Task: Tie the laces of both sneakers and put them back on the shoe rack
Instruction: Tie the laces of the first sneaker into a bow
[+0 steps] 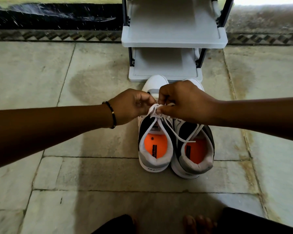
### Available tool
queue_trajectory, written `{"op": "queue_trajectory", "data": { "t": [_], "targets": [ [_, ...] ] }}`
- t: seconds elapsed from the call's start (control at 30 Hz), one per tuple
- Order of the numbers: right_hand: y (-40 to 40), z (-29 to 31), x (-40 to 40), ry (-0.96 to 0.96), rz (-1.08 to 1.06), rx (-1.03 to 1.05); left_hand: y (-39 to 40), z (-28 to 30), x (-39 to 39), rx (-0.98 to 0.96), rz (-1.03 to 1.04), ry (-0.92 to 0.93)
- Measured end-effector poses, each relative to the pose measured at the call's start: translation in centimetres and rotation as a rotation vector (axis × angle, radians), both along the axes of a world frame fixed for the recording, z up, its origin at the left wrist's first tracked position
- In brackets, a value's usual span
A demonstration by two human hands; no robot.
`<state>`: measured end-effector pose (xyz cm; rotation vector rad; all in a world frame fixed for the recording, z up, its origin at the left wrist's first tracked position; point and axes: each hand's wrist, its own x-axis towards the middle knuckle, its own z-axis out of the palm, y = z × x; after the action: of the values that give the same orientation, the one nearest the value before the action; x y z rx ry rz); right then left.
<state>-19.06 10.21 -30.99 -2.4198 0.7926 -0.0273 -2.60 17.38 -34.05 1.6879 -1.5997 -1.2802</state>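
Two white, grey and black sneakers with orange insoles stand side by side on the stone floor, heels toward me. Over the left sneaker [155, 154], my left hand [134, 106] and my right hand [184, 102] both pinch its white lace [155, 109] just above the tongue, with a loop between the fingertips. Loose lace ends trail back from there, one lying across the opening of the right sneaker [195, 157]. My hands hide the front of both shoes except the toe caps. The grey shoe rack [173, 43] stands right behind the toes.
The rack's shelves that I can see hold nothing. A dark wall base with a patterned border [57, 35] runs behind it. My bare toes [200, 222] and dark trouser legs show at the bottom edge. Open stone tiles lie left and right of the sneakers.
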Motion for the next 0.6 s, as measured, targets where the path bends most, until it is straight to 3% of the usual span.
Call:
{"op": "queue_trajectory", "data": {
  "t": [0.07,0.17,0.47,0.6],
  "targets": [
    [0.0,0.1,-0.3,0.019,0.016,-0.005,0.1,-0.1,0.2,-0.114,-0.035,-0.178],
    [0.0,0.3,-0.9,0.03,0.029,0.034,0.5,-0.3,0.7,-0.156,0.001,-0.251],
    [1.0,0.0,-2.8,0.175,-0.002,0.165,1.3,-1.3,1.8,-0.222,-0.212,-0.539],
    [0.6,0.1,-2.6,0.242,0.022,0.063,0.5,-1.3,2.5,-0.189,-0.181,-0.623]
  ]
}}
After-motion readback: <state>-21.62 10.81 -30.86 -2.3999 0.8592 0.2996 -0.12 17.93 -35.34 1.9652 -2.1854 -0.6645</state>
